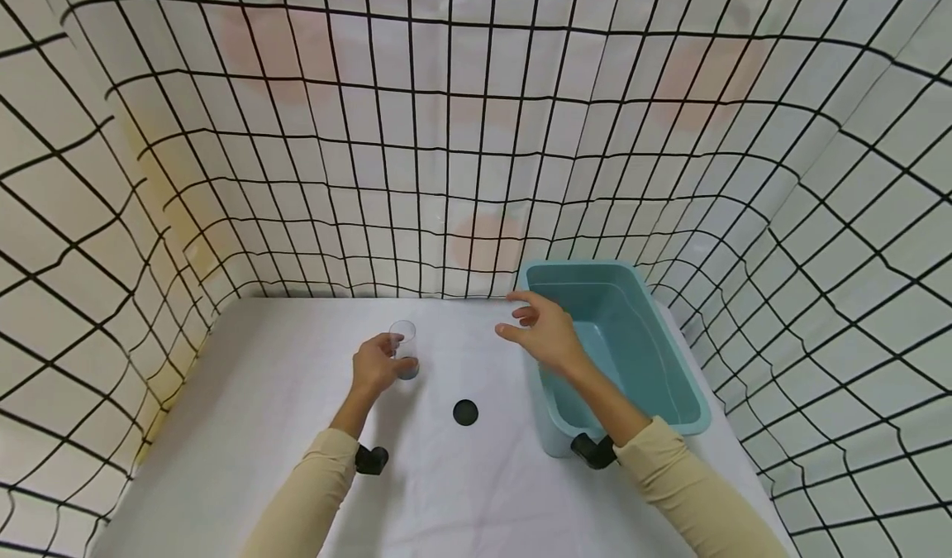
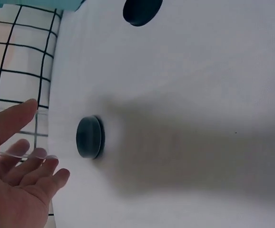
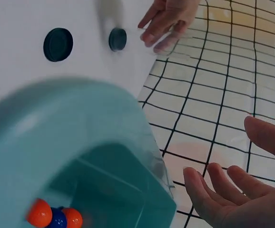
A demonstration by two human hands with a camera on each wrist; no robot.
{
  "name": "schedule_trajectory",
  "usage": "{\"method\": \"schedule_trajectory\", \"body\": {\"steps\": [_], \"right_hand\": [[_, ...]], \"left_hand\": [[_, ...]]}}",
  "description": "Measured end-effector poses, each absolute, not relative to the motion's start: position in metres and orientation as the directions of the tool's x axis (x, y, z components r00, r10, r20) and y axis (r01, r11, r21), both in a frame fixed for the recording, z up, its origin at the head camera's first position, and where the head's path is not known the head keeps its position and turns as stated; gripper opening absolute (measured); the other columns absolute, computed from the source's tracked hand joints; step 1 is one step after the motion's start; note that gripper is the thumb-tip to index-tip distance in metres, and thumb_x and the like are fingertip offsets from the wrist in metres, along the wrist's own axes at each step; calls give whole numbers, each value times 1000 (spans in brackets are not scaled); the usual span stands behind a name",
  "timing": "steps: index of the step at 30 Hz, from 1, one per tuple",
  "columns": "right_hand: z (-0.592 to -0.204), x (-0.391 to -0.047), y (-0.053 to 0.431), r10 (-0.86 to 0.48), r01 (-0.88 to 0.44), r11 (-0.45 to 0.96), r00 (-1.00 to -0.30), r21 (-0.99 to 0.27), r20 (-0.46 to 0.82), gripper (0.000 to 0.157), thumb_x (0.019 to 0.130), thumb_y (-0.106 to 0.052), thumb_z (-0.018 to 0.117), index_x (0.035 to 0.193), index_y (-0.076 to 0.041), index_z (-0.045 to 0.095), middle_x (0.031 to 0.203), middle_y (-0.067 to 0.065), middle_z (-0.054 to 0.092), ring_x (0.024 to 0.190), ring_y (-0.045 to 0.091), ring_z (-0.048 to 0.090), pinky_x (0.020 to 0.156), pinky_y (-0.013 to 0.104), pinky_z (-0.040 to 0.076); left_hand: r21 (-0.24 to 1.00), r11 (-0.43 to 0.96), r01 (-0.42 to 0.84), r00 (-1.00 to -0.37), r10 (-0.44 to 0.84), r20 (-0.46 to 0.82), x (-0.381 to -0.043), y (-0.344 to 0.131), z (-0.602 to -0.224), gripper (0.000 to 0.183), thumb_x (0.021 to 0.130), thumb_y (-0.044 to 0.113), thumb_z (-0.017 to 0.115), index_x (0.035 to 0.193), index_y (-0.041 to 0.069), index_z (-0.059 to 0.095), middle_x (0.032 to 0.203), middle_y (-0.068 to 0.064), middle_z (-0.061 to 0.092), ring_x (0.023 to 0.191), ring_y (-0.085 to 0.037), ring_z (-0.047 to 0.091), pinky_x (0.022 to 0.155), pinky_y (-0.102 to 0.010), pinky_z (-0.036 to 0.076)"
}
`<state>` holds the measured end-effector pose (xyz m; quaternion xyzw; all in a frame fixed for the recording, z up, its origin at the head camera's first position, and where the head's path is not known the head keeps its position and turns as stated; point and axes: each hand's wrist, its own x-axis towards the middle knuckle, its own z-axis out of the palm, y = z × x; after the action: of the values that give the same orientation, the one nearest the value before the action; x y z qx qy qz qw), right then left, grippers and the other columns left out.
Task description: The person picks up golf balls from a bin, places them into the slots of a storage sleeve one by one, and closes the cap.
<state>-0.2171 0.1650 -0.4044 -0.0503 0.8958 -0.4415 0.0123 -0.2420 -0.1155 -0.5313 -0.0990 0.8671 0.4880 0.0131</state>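
Observation:
My left hand (image 1: 375, 366) holds a clear cylinder (image 1: 403, 336), see-through like a cup, between thumb and fingers. A dark round disc (image 1: 408, 369) shows through its lower end; in the left wrist view this disc (image 2: 89, 137) lies on the table, apart from the fingers. Only a faint clear edge of the cylinder is visible there. A second black disc (image 1: 465, 412), like a shallow lid, lies nearer to me. My right hand (image 1: 549, 332) hovers over the left side of a teal bin (image 1: 673, 351), fingers loosely bent and spread from the thumb, holding nothing.
Inside the bin, the right wrist view shows orange balls (image 3: 73, 218) and a blue ball (image 3: 56, 218) in a corner. A white cloth (image 1: 283, 393) covers the table. Black wire grid (image 1: 446, 153) encloses its back and sides.

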Motion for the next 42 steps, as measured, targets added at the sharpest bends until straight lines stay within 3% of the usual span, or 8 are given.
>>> {"method": "schedule_trajectory", "body": {"steps": [6,13,18,25,35,42], "right_hand": [[-393,-224,181,-84,-87,604,-995,-792,46,58,90,-28,77,143,-15,57,127,17,69,118,34,64,93,51,55],[-384,-237,207,-57,-42,598,-998,-801,10,56,94,-29,72,144,-10,55,130,19,67,115,35,66,93,49,55],[-388,-251,233,-34,47,555,-996,-830,-79,56,97,-28,69,145,-5,52,135,24,63,116,39,65,98,48,54],[-396,-269,254,17,199,540,-974,-818,-225,57,97,-28,67,144,1,50,150,25,47,129,43,55,106,48,50],[-428,-290,272,37,348,532,-920,-772,-390,55,98,-26,66,139,8,52,146,31,50,130,45,55,102,47,52],[-447,-303,283,110,547,435,-821,-715,-561,51,97,-20,66,139,6,53,147,31,50,122,40,62,100,42,54]], "left_hand": [[837,519,-176,-982,-156,-110,-241,-120,-521,57,77,11,86,126,-2,60,125,-24,69,120,-39,65,99,-49,53],[809,571,-139,-990,-104,-96,-240,-125,-500,52,79,18,85,120,1,58,124,-25,69,117,-39,67,93,-49,55],[815,577,-64,-998,-32,-56,-237,-125,-483,52,80,19,84,124,2,61,124,-23,70,119,-39,66,91,-49,57],[791,611,27,-1000,26,14,-237,-126,-463,48,80,22,83,123,5,67,119,-20,73,117,-37,67,86,-47,59],[763,644,55,-998,51,29,-234,-127,-452,47,79,21,82,122,7,70,117,-20,74,115,-40,67,85,-47,58],[754,652,77,-997,69,42,-231,-128,-452,46,79,23,83,120,7,71,110,-19,75,103,-34,70,73,-39,60]]}}
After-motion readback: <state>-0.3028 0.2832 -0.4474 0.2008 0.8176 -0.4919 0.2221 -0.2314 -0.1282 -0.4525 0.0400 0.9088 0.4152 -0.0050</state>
